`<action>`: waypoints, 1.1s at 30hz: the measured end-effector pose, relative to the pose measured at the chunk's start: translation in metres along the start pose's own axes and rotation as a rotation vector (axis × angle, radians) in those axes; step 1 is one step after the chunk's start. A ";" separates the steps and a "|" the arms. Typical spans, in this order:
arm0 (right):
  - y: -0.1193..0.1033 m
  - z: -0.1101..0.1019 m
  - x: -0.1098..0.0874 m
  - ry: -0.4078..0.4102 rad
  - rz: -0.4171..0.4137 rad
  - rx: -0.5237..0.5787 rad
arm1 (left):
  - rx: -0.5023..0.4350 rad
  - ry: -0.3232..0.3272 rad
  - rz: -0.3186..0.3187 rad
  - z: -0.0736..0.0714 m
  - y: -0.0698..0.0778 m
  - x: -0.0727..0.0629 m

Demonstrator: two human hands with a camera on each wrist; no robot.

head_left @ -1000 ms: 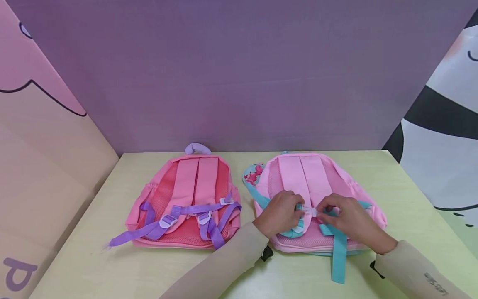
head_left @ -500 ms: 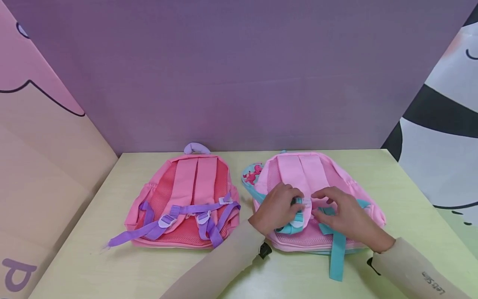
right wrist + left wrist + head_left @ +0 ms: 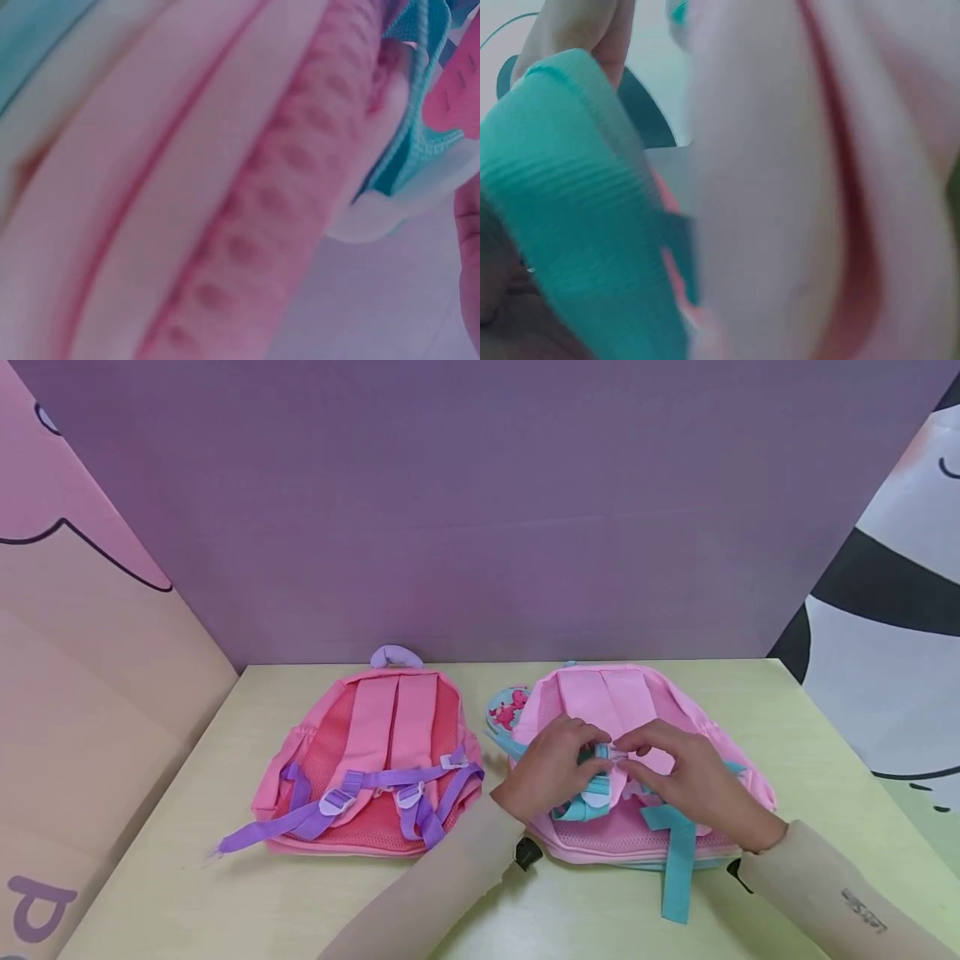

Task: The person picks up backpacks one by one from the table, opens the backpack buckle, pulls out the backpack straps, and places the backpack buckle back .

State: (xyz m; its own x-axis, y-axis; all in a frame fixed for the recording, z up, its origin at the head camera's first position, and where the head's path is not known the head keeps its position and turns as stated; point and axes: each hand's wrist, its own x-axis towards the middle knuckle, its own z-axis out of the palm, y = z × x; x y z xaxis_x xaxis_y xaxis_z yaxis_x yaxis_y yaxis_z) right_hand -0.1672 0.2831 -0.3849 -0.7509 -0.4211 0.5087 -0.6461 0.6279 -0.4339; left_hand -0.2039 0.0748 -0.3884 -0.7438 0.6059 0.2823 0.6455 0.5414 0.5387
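A light pink backpack (image 3: 611,693) lies with its strap side up on the right of the table. Over its shoulder straps, my left hand (image 3: 553,768) grips a teal strap (image 3: 602,777) beside a small whitish buckle (image 3: 618,755). From the other side my right hand (image 3: 692,778) pinches this buckle between thumb and fingertips, which partly cover it. A loose teal webbing end (image 3: 678,872) hangs over the bag's lower edge. In the left wrist view a teal strap (image 3: 585,202) loops close by. The right wrist view is filled mostly by pink mesh fabric (image 3: 277,180).
To the left lies a coral-pink backpack (image 3: 375,718) with purple straps (image 3: 408,778) across it. A round patterned teal piece (image 3: 507,708) sits beside the light pink bag. The table (image 3: 225,910) meets a purple backdrop (image 3: 480,510) behind.
My right hand let go of the whitish buckle with fingers apart, then moved slightly left and up and took hold again. My left hand kept its grip and rose a little.
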 end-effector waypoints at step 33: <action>0.000 0.004 -0.004 -0.093 0.098 -0.046 | -0.001 -0.153 -0.110 0.000 -0.009 0.005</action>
State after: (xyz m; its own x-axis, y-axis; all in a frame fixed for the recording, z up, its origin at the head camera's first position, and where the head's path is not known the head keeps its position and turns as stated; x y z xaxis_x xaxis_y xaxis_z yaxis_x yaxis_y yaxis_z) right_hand -0.1645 0.2817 -0.3898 -0.8210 -0.4140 0.3932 -0.5636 0.6975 -0.4426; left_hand -0.2134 0.0729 -0.3919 -0.7747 0.6247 0.0978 0.5616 0.6086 0.5606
